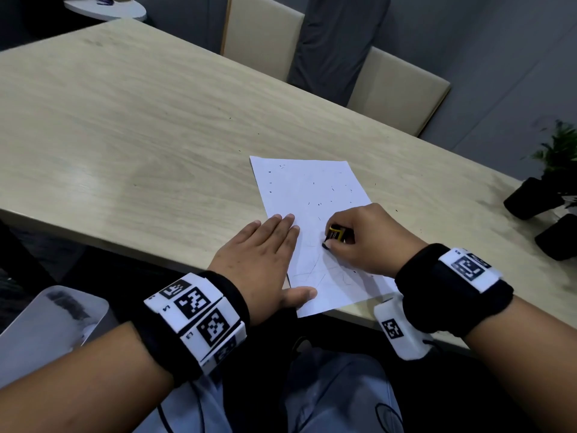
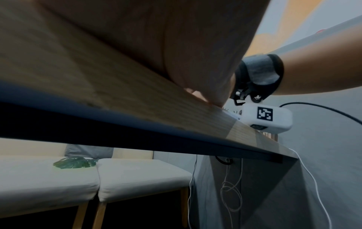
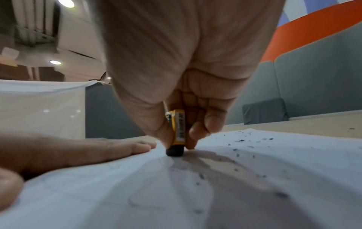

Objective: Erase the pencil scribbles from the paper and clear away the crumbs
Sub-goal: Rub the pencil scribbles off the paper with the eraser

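A white sheet of paper [image 1: 312,198] lies at the near edge of the wooden table [image 1: 125,120], its near corner hanging over. Faint pencil lines [image 1: 315,267] show on its lower half, and dark eraser crumbs [image 1: 318,204] dot the upper half. My right hand [image 1: 359,242] pinches a black eraser in a yellow sleeve [image 1: 335,233] and holds its tip on the paper [image 3: 254,178]; the eraser [image 3: 177,134] stands nearly upright there. My left hand [image 1: 265,260] lies flat with straight fingers on the sheet's left edge. The left wrist view shows only the palm [image 2: 176,46] against the table edge.
Two dark plant pots [image 1: 530,198] stand at the table's right end. Beige chairs [image 1: 262,35] and a grey cushion [image 1: 337,39] line the far side. A few crumbs [image 1: 374,184] lie on the table beside the paper. A pale chair [image 1: 46,323] is at my left knee.
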Demonstrator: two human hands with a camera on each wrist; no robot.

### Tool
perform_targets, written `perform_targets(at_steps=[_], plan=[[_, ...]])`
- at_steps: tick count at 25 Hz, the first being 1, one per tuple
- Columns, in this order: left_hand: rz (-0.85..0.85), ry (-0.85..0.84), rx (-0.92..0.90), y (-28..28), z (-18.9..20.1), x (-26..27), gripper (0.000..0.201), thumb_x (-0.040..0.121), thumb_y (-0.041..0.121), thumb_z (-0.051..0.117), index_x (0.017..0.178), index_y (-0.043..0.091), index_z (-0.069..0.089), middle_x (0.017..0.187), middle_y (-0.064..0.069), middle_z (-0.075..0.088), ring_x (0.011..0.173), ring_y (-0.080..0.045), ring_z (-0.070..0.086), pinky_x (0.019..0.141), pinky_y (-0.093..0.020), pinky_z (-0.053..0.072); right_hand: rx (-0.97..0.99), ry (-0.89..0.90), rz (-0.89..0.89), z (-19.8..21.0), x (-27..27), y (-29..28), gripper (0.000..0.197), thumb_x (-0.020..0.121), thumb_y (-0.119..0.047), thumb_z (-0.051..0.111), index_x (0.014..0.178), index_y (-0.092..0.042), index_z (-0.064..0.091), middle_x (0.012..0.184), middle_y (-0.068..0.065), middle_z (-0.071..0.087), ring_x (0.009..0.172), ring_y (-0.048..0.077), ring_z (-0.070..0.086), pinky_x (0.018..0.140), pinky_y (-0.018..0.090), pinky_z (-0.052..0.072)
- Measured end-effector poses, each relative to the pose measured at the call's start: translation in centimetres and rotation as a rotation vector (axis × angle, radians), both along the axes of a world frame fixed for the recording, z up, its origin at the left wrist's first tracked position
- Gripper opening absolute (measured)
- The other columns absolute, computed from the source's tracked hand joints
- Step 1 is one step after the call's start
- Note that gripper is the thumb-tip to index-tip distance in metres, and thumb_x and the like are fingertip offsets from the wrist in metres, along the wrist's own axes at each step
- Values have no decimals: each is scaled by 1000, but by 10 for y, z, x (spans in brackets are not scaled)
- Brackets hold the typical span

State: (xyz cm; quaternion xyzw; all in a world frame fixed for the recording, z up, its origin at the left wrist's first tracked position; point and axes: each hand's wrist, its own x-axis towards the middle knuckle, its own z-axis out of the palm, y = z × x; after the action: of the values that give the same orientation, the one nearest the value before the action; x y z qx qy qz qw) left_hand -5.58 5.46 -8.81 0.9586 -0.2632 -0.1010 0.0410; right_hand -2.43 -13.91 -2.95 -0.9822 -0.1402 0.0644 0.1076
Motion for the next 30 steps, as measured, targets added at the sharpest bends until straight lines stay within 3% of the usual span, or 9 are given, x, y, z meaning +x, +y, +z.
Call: perform_targets(at_steps=[2, 5, 9, 13, 17, 23, 27, 30], plan=[[-1, -7, 10, 0, 1, 0, 99, 84, 78, 14, 155, 14, -14, 161, 0, -24, 147, -14, -23, 121, -36, -10, -11, -18, -27, 1, 4, 1, 13, 83, -22, 63, 79, -10, 67, 72, 1, 66, 70, 16, 59, 67, 38, 53], [4, -1, 7, 0, 0, 0, 101, 81, 78, 11, 154, 15, -14, 161, 0, -25, 147, -13, -23, 121, -36, -10, 45, 15, -26, 1, 0, 8, 11, 83, -23, 66, 82, -13, 70, 75, -1, 68, 72, 14, 61, 67, 31, 51], [-1, -4, -4, 0, 0, 1, 97, 87, 77, 17, 155, 15, -14, 161, 0, -24, 147, -13, -22, 121, -36, -10, 23, -2, -109, 1, 7, 4, 11, 84, -21, 64, 81, -11, 69, 76, 1, 68, 75, 18, 61, 67, 33, 52], [21, -33, -23, -1, -2, 0, 92, 83, 73, -3, 155, 17, -11, 162, 2, -20, 148, -12, -19, 120, -35, -10, 30, -14, -59, 2, 8, 14, 11, 83, -20, 64, 83, -11, 70, 78, 2, 69, 76, 17, 61, 69, 31, 51], [29, -17, -29, -1, -1, 3, 83, 94, 68, 13, 156, 17, -8, 163, 2, -18, 148, -12, -17, 121, -35, -8, 41, -4, -99, 1, 9, 14, 13, 83, -21, 65, 82, -9, 70, 77, 3, 69, 76, 18, 62, 68, 34, 52], [44, -36, -30, -2, -3, 2, 84, 94, 68, 14, 155, 16, -11, 162, 2, -20, 148, -12, -19, 121, -36, -8, 31, -32, -55, -2, 14, 28, 12, 83, -21, 64, 82, -11, 70, 75, 1, 68, 74, 16, 60, 65, 28, 47], [43, -31, -35, -3, -3, 2, 84, 94, 68, 15, 155, 16, -11, 162, 2, -20, 148, -12, -20, 121, -36, -8, -27, -46, -110, 1, 18, 16, 16, 83, -20, 63, 84, -5, 69, 78, 6, 68, 78, 22, 62, 70, 35, 52], [45, -33, -41, -1, -3, 1, 84, 94, 68, 15, 155, 16, -12, 162, 2, -20, 148, -12, -19, 121, -36, -8, -31, -56, -77, 1, 18, 23, 15, 83, -19, 62, 84, -6, 69, 78, 5, 68, 77, 20, 60, 70, 33, 51]])
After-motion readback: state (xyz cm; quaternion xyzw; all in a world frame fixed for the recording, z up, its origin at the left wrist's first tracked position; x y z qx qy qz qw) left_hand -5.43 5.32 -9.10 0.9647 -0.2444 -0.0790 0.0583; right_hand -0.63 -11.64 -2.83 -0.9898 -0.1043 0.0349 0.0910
